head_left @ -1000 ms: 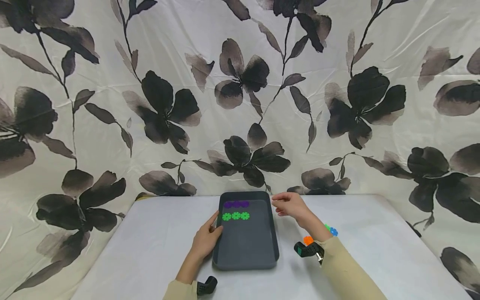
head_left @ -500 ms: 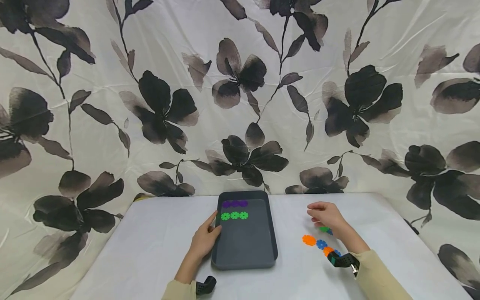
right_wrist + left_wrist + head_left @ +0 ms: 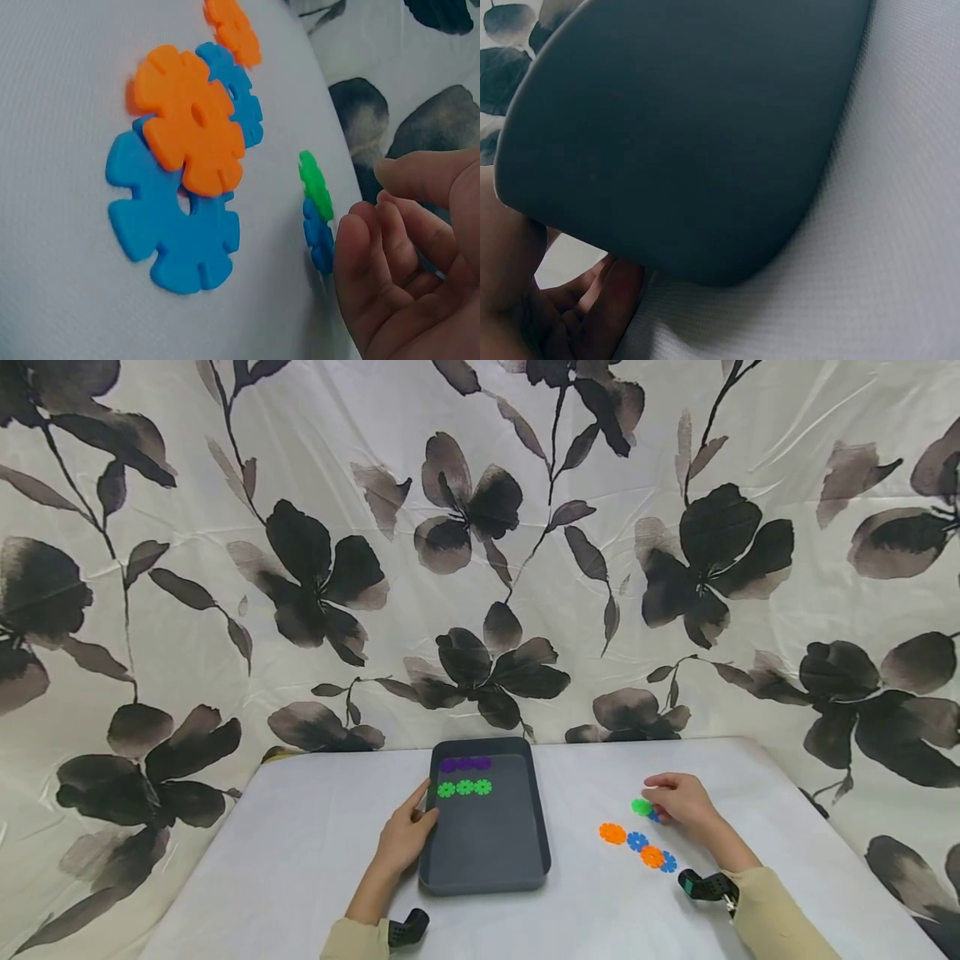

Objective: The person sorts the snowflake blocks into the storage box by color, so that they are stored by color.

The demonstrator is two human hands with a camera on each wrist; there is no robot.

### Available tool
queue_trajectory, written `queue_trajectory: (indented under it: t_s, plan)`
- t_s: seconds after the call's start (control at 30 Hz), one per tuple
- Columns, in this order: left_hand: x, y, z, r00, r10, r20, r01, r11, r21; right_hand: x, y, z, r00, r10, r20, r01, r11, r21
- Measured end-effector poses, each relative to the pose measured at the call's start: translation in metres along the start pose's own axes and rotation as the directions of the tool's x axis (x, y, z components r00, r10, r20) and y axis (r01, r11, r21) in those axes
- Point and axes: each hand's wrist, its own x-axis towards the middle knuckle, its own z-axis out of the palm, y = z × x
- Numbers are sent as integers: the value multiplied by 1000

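Observation:
My left hand (image 3: 407,837) grips the left side of a dark grey tray (image 3: 487,860); the left wrist view shows its fingers by the tray wall. Inside the tray lie a row of purple discs (image 3: 465,764) and, below it, a row of green notched snowflake discs (image 3: 465,787). To the right, my right hand (image 3: 684,802) hovers with loosely bent fingers beside a green snowflake disc (image 3: 641,807) and a blue one (image 3: 319,236) partly overlapping it. Nothing shows between thumb and fingers in the right wrist view (image 3: 412,247).
Closer to the person lie more snowflake discs: orange (image 3: 612,833), blue (image 3: 637,841), then another orange disc (image 3: 191,120) overlapping a blue one (image 3: 176,214). All rest on a white table (image 3: 300,843). A floral curtain (image 3: 480,568) hangs behind the table's far edge.
My right hand has moved right from beside the tray's far right corner to the loose green and blue discs, lowering toward them. The left hand stays on the tray.

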Motion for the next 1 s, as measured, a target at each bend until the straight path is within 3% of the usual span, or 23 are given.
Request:
queue_trajectory:
  t_s: [0.17, 0.6, 1.0]
  plan:
    - [0, 1, -2, 1000, -1, -24, 1, 1000, -3, 4, 3, -1, 1000, 28, -4, -28, 1000, -14]
    - [-2, 2, -1, 1000, -8, -8, 7, 1000, -12, -1, 13, 0, 1000, 26, -18, -28, 993, -114]
    - [-2, 0, -2, 1000, 1, -7, -1, 1000, 0, 1, 11, 4, 999, 29, -34, -33, 990, -137]
